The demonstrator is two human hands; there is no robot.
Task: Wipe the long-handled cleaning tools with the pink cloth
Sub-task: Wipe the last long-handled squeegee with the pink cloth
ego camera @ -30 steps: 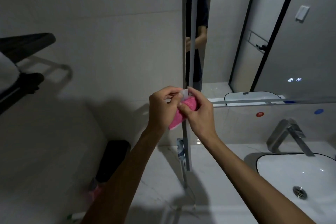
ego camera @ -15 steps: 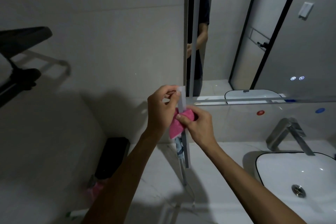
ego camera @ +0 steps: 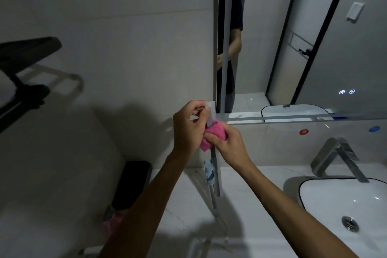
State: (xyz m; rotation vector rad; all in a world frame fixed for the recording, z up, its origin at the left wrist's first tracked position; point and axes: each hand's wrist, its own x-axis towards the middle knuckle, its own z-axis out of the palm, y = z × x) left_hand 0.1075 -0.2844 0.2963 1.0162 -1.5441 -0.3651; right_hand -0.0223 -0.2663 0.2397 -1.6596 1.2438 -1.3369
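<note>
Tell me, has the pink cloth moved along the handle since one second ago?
Yes. The pink cloth has slid down the handle; more of the handle's top now shows above it, near the mirror's lower edge.

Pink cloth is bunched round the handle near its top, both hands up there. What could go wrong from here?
1. The left hand pinches only the white tip of the long handle; a firm downward stroke by the right hand with the pink cloth could pull it free.
2. The handle's lower end stands on the smooth marble counter and may skid.
3. The mirror edge sits close behind; a swing could knock it.
</note>
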